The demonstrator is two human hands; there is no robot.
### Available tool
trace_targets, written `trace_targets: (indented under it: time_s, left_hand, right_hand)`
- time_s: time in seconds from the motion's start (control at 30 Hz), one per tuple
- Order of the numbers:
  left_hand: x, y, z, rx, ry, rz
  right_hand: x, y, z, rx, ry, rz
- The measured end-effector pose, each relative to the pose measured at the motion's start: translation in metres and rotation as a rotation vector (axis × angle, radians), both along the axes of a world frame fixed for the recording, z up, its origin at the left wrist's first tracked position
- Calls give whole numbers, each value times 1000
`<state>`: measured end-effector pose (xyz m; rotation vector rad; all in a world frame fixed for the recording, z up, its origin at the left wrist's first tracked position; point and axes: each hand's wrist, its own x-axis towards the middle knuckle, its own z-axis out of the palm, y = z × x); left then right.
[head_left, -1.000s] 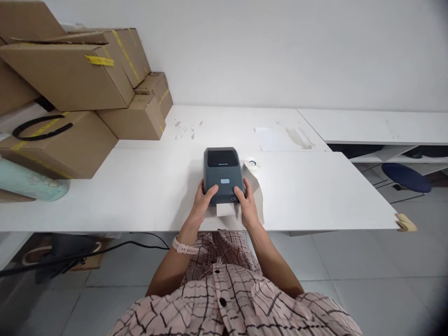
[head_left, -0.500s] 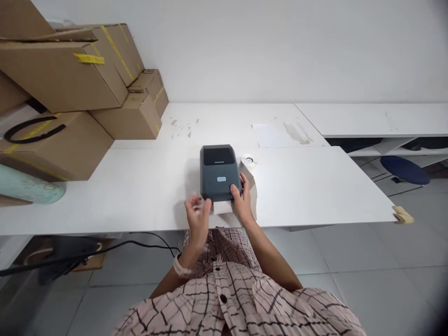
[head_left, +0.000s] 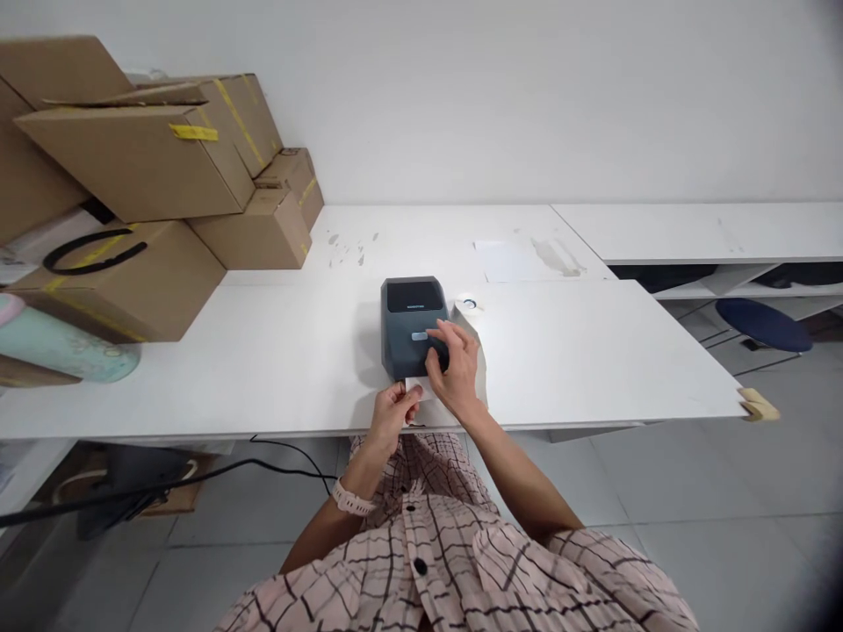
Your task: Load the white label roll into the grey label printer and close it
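Note:
A dark grey label printer (head_left: 401, 351) with a black top panel and a light button stands on the white table in front of me. A white label strip (head_left: 414, 383) sticks out of its front edge. My left hand (head_left: 390, 416) is closed on that strip, thumb and fingers pinching its left side. Over the printer's front right corner is my right hand (head_left: 457, 369), thumb and fingers apart, with the fingertips close to the button. Whether they touch the casing I cannot tell. A loose paper strip (head_left: 481, 364) lies partly hidden beside my right hand.
A small white roll (head_left: 469, 304) rests just right of the printer. Cardboard boxes (head_left: 198, 167) are stacked at the left, with a mint-green bottle (head_left: 85, 347) in front. A paper sheet (head_left: 499, 261) lies farther back. A blue stool (head_left: 764, 325) stands at the right.
My left hand has moved from beside the printer's corner to the label strip and pinched it. My right hand has let go of the printer's right side and shifted over its top.

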<state>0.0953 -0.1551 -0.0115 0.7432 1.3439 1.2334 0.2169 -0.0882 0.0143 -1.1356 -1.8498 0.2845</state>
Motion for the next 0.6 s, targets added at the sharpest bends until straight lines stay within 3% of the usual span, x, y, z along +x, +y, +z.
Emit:
trace_targets:
  time_s: [0.17,0.3,0.37,0.5,0.6]
  left_hand:
    - [-5,-9,-3,65,120,16]
    - [-14,-10,7,237,360,352]
    - [-17,-5,13,296,406,418]
    - [-21,7,31,306,326,244]
    - [-25,18,51,350,283,195]
  right_hand:
    - [-7,1,15,43,-224,94]
    - [-12,2,21,9,-238,94]
    - [-10,1,21,-4,-157,93]
    - [1,-10,13,-104,142,-2]
    - [10,-12,12,-253,366,-16]
